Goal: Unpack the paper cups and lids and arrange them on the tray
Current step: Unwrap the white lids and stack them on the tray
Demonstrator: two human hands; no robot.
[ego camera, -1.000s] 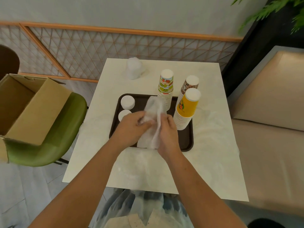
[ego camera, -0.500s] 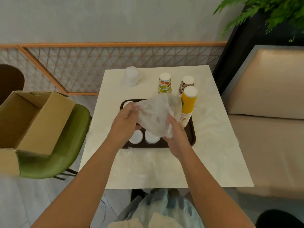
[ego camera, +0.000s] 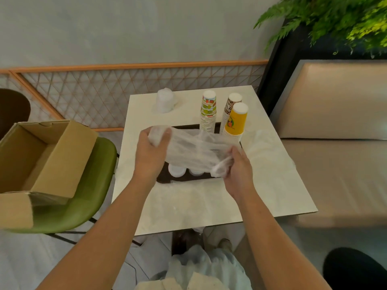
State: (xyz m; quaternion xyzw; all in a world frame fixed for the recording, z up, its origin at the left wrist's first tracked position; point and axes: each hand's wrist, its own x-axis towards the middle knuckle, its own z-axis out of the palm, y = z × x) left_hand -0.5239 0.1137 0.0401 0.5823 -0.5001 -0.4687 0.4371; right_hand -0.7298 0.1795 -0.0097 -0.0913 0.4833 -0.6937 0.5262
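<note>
Left hand [ego camera: 150, 151] bunches one end of the bag [ego camera: 194, 149], right hand [ego camera: 236, 166] pinches the other, above the tray [ego camera: 163, 178] with lids [ego camera: 177, 171] and cups [ego camera: 235, 122]. Bag looks flimsy, light, slippery; grab bunched ends, not the middle

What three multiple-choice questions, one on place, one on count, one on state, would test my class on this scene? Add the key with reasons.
1. The cardboard box sits: A on a shelf; B on the green chair; C in a sink.
2. Upright paper cup stacks number: A three; B one; C six.
3. The plastic wrapper is: A folded inside the box; B knotted round a cup; C held by the left hand and right hand.
Key: 1 B, the box rests on the chair's seat. 2 A, lime-print, brown-print and yellow stacks stand together. 3 C, both hands grip it, stretched above the tray.
</note>
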